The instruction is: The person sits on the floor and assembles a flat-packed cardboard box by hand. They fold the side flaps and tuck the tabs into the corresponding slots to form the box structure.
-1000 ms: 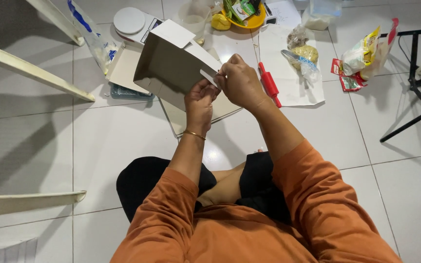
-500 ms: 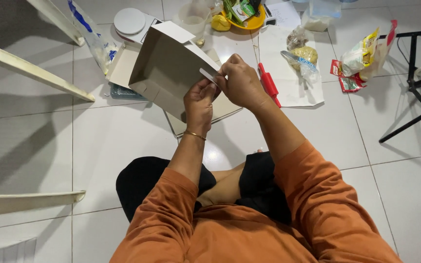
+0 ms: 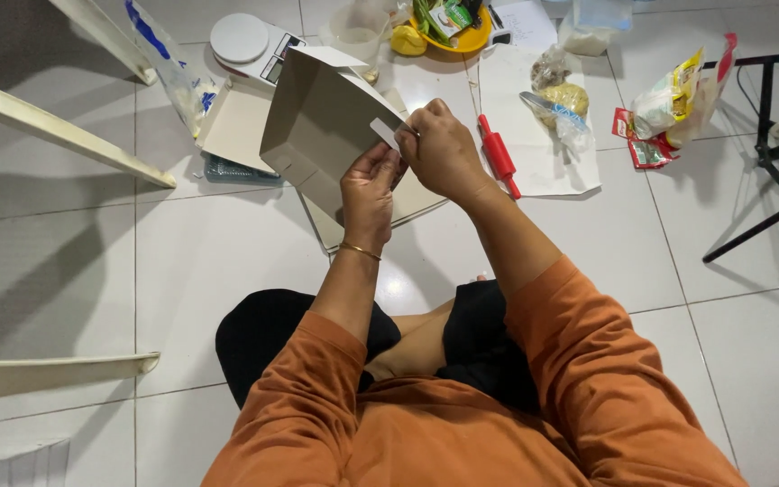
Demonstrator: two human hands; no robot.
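I sit cross-legged on a white tiled floor in orange sleeves. Both hands hold a grey-brown cardboard box, partly folded, with its inside facing me. My left hand, with a gold bangle at the wrist, grips the box's near edge from below. My right hand pinches a small white flap at that same edge. More flat cardboard lies on the floor under the box.
A red rolling pin lies on white paper to the right. A white kitchen scale, a yellow bowl and plastic food bags lie beyond. White chair legs stand left; a black stand stands right.
The box has tilted and turned slightly in my hands, its open side more toward me. My right hand's fingers have shifted on the small flap.
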